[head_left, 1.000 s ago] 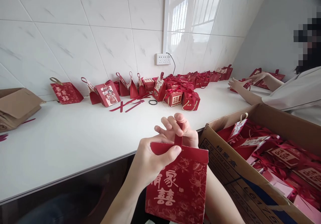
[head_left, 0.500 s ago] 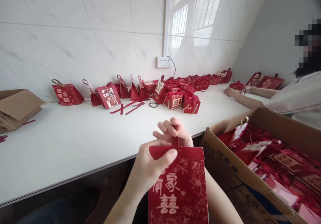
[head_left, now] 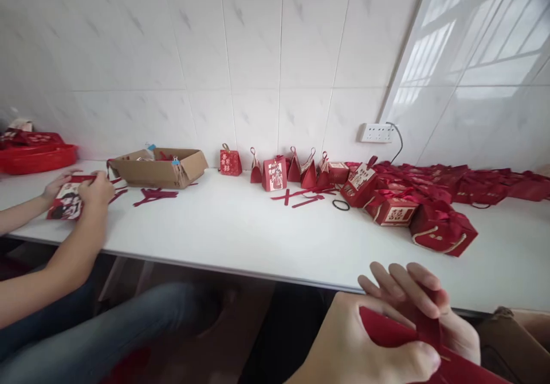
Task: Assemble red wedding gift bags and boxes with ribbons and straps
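A red gift box (head_left: pixel 462 367) is at the lower right, mostly cut off by the frame's edge. My left hand (head_left: pixel 361 338) grips its top, the thumb pressed on the near face by a slit. Behind it my right hand (head_left: pixel 455 321) pinches a dark red ribbon (head_left: pixel 428 328) that stands up from the slit, with its fingers curled over. Part of the right hand is hidden behind the box and ribbon. Past my hands, red boxes with rope handles (head_left: pixel 444 232) sit on the white table (head_left: pixel 258 229).
Small peaked red boxes (head_left: pixel 275 175) line the wall beside loose ribbons (head_left: pixel 307 200) and a black ring (head_left: pixel 341 204). Further left are a cardboard box (head_left: pixel 150 172) and a red basin (head_left: pixel 38 159). A co-worker's hands (head_left: pixel 97 189) hold a printed red box (head_left: pixel 66 200). A carton (head_left: pixel 502 344) stands at lower right.
The view has swung left, bringing in the co-worker at left and dropping the person at right. My hands and the gift box now appear further right and lower. Both grips look the same.
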A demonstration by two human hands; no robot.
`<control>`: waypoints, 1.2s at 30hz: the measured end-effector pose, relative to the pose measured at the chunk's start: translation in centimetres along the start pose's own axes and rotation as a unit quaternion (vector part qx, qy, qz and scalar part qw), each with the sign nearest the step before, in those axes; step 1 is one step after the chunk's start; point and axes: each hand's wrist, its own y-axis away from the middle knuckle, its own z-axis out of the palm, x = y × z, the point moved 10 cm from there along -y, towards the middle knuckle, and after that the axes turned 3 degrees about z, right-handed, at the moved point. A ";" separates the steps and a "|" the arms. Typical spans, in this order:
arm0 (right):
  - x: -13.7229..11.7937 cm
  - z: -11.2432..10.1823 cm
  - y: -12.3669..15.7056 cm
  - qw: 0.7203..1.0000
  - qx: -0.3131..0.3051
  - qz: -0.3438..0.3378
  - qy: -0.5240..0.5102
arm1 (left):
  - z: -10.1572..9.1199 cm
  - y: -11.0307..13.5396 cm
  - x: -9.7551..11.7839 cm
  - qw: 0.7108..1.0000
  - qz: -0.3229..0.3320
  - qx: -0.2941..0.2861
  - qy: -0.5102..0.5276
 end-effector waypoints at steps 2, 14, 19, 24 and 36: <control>-0.2 0.5 0.3 1.000 0.008 0.011 0.003 | 0.1 0.3 0.3 1.000 0.011 -0.007 0.012; -0.5 2.0 -0.6 0.997 -0.076 -0.004 0.032 | -0.7 -0.1 0.1 0.998 -0.020 0.010 -0.050; -0.1 1.4 -0.5 0.998 -0.057 0.006 0.023 | -0.7 -0.4 0.0 0.997 0.004 -0.005 -0.083; -0.4 0.8 -1.0 1.000 -0.030 0.004 0.008 | -0.2 -0.8 0.4 0.995 0.010 -0.035 -0.092; -0.9 -0.8 -2.1 0.999 0.026 -0.029 0.008 | 0.0 -2.3 1.3 0.982 -0.007 -0.079 -0.173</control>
